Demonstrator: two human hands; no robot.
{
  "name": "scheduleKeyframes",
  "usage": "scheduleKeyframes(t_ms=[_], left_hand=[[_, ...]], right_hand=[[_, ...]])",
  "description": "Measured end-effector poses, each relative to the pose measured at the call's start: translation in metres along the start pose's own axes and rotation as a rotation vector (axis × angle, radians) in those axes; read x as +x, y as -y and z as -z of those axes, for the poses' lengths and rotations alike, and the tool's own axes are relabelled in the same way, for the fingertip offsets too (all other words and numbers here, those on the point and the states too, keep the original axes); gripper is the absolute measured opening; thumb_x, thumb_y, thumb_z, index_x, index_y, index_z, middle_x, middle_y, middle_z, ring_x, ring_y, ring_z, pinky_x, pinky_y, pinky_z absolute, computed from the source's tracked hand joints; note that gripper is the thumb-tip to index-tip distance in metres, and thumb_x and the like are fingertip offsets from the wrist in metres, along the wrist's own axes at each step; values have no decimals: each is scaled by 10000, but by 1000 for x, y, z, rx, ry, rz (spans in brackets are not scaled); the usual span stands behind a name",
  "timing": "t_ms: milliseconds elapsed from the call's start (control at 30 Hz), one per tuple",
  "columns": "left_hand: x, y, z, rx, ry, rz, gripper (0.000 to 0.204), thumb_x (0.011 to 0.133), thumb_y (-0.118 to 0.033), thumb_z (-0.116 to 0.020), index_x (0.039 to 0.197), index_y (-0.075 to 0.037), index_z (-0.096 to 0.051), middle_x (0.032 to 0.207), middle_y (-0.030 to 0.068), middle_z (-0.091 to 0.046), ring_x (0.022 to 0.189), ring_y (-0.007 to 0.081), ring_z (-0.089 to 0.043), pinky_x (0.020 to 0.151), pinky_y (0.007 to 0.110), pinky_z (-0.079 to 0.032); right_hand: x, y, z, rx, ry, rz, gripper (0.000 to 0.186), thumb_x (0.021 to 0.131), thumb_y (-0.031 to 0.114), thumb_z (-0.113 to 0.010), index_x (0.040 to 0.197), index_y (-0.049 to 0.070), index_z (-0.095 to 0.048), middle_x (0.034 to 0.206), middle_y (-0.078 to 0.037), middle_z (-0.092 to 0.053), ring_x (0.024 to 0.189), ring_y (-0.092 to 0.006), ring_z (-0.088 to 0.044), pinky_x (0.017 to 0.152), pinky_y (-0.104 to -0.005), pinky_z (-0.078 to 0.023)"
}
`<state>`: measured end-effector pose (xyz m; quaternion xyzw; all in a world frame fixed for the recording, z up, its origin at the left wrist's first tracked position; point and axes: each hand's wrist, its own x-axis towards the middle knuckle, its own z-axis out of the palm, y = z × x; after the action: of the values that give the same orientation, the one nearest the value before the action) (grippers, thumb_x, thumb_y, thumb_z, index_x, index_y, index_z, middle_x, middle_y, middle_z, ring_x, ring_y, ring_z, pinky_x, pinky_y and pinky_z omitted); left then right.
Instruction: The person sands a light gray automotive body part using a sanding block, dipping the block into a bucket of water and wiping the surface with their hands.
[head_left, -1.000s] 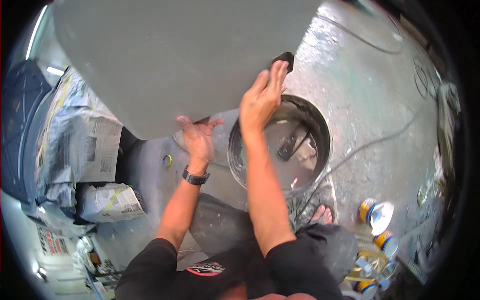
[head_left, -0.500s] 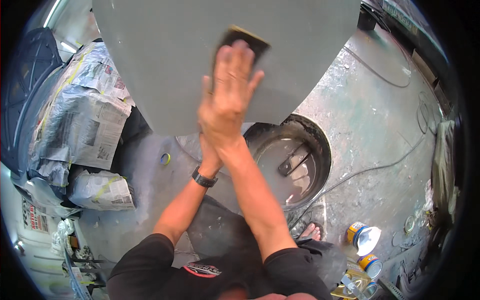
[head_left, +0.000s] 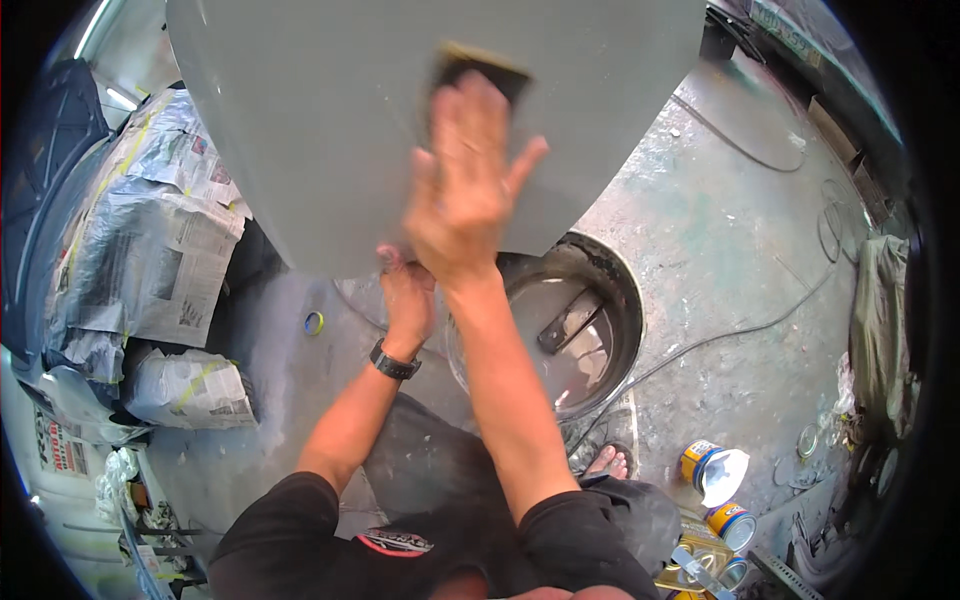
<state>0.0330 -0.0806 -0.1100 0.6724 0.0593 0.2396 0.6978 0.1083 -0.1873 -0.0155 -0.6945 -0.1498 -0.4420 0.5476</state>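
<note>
A large smooth grey car panel [head_left: 330,130] fills the upper middle. My right hand [head_left: 465,205] lies over a dark sanding pad [head_left: 505,84] with a yellowish edge, pressing it against the panel. Its fingers stretch forward, blurred by motion, and the thumb stands out to the side. At the panel's near edge is my left hand [head_left: 408,300], with a black watch on the wrist. A digit of it rests at that edge; its other fingers are partly hidden by the panel and my right hand. It appears to grip the edge.
A round black tub [head_left: 625,290] of murky water with a dark block [head_left: 572,322] in it stands below the panel. At left is a paper-masked vehicle [head_left: 165,250]. A tape roll [head_left: 314,323], a hose [head_left: 740,335] and paint cans [head_left: 712,470] lie on the floor.
The panel and floor have shifted slightly left in view. My left hand now shows more beside my right wrist, at the panel's edge. The pad remains under my right hand, which is still moving.
</note>
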Motion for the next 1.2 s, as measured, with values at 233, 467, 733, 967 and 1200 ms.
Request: scheduleKeyframes(t_ms=[233, 467, 733, 967, 1200], left_hand=[[-1, -8, -11, -164, 9, 15, 761, 944, -703, -443, 1265, -20, -540, 1210, 94, -622, 1110, 200, -616, 860, 384, -523], [-1, -24, -36, -247, -52, -12, 724, 958, -707, -411, 1155, -30, -574, 1109, 75, -645, 993, 167, -620, 791, 347, -510], [-5, -8, -12, 476, -63, -223, 699, 959, -715, -406, 1098, -49, -567, 1035, 55, -625, 933, 170, -604, 695, 342, -494], [3, 2, 5, -155, 44, 138, 702, 964, -692, -434, 1186, -41, -576, 1108, 71, -640, 1033, 212, -618, 734, 368, -511], [0, -13, -13, -25, 125, -35, 699, 992, -650, -402, 1337, -51, -510, 1277, 98, -616, 1148, 230, -613, 832, 377, -560]], right_hand=[[11, 11, -9, 74, -122, -92, 470, 1035, 193, -477, 1478, 37, -471, 1568, -177, -395, 1479, -351, -323, 1182, -636, -64], [-23, -30, 24, 70, -124, -301, 507, 986, 166, -552, 1469, 29, -480, 1572, -196, -379, 1475, -385, -318, 1173, -642, -109], [19, 16, 1, 20, -6, 78, 448, 1041, 167, -473, 1464, 20, -482, 1554, -197, -408, 1477, -368, -320, 1174, -638, -106], [-25, -11, 2, -5, -125, -231, 524, 1035, 165, -481, 1532, 37, -375, 1615, -198, -289, 1500, -362, -267, 1173, -644, -106], [-28, -32, 16, -12, -23, -151, 491, 1059, 202, -434, 1514, 19, -397, 1616, -180, -298, 1518, -328, -232, 1201, -586, -82]])
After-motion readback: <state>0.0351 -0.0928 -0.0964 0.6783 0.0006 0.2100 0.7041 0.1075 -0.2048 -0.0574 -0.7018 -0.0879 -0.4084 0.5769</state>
